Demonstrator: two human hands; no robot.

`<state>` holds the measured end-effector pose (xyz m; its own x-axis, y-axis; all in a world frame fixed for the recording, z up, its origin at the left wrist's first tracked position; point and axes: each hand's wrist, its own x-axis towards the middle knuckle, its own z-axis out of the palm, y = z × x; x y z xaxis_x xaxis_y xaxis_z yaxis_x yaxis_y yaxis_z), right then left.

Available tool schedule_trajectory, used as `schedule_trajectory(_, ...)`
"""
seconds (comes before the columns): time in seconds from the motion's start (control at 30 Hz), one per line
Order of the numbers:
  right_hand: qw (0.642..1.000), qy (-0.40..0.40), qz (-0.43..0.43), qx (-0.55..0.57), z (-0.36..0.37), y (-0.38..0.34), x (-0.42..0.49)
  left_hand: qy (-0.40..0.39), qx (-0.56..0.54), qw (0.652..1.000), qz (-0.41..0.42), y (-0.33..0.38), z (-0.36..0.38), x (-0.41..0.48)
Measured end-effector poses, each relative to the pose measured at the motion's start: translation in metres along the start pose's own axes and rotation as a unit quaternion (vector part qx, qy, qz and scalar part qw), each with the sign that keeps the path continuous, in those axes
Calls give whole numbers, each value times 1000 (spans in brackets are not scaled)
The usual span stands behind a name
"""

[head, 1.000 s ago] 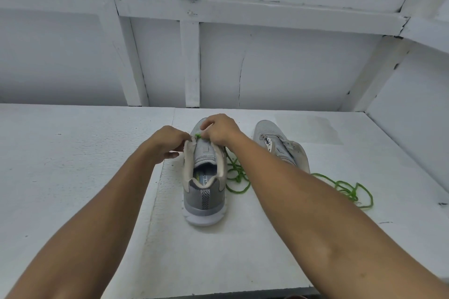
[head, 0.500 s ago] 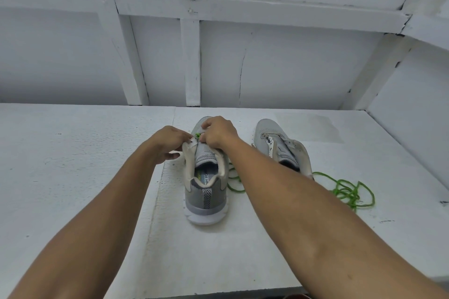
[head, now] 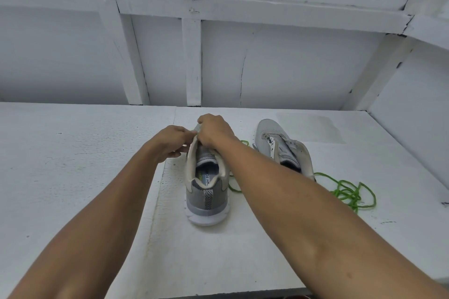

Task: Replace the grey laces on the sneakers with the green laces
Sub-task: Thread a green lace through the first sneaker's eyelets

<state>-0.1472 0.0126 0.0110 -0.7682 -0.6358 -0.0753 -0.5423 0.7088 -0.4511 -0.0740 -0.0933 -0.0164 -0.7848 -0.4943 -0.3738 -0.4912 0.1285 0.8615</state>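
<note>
No grey laces show on either shoe; near sneaker (head: 206, 199) looks mid-lacing, a green lace (head: 233, 188) trailing beside it on the counter (head: 73, 177); far sneaker (head: 267, 133) unlaced, second green lace (head: 349, 193) heaped near it, untouched; left grip (head: 170, 143) and right grip (head: 213, 131) curled together over the near sneaker's front; fingertips hidden, cannot tell what they pinch or how much is threaded.
</note>
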Motion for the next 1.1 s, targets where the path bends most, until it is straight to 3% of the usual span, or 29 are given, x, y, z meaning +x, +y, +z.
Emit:
schedule_trajectory(0.07, 999, -9, -12, -41, -9, -7, -8, 8, -5, 1000, 4, -1, 4, 2)
schedule_trajectory(0.17, 995, 59, -50, -69, -23, -7, -33, 25, -26, 999, 16, -7, 7, 4)
schedule_trajectory(0.27, 993, 107, -6, 40, -19, 13, -68, 49, -118, 991, 43, -16, 6, 5)
schedule_trajectory(0.4, 972, 90, 44, 213, 10, 43, -86, 137, -260, 950, 102, -26, 8, 3)
schedule_trajectory(0.47, 953, 105, 70, 275, 15, 49, -85, 188, -429, 878, 96, -29, -13, 3)
schedule_trajectory(0.53, 946, 121, 80, 289, 19, 49, -84, 208, -665, 713, 73, -36, -59, 3)
schedule_trajectory(0.57, 945, 132, 82, 289, 22, 49, -85, 223, -728, 642, 87, -41, -84, 2)
schedule_trajectory(0.6, 942, 144, 83, 291, 24, 49, -85, 250, -734, 624, 96, -42, -103, -1)
schedule_trajectory(0.63, 940, 153, 81, 294, 27, 49, -86, 287, -693, 654, 93, -40, -115, -2)
schedule_trajectory(0.7, 937, 162, 76, 298, 29, 48, -86, 314, -500, 802, 88, -29, -104, -5)
schedule_trajectory(0.77, 936, 165, 71, 302, 29, 48, -85, 222, -215, 943, 125, -18, -56, -6)
schedule_trajectory(0.8, 936, 165, 71, 302, 29, 48, -85, 149, -52, 975, 154, -16, -28, -9)
schedule_trajectory(0.83, 936, 165, 72, 302, 28, 49, -85, 102, 95, 974, 180, -16, -1, -9)
schedule_trajectory(0.9, 936, 166, 73, 302, 29, 48, -85, 108, 250, 940, 204, -17, 22, -11)
schedule_trajectory(1.03, 937, 166, 69, 300, 29, 49, -86, 215, 393, 885, 128, -15, -25, 5)
schedule_trajectory(1.1, 936, 165, 67, 304, 30, 50, -87, 226, 396, 886, 92, -12, -53, 8)
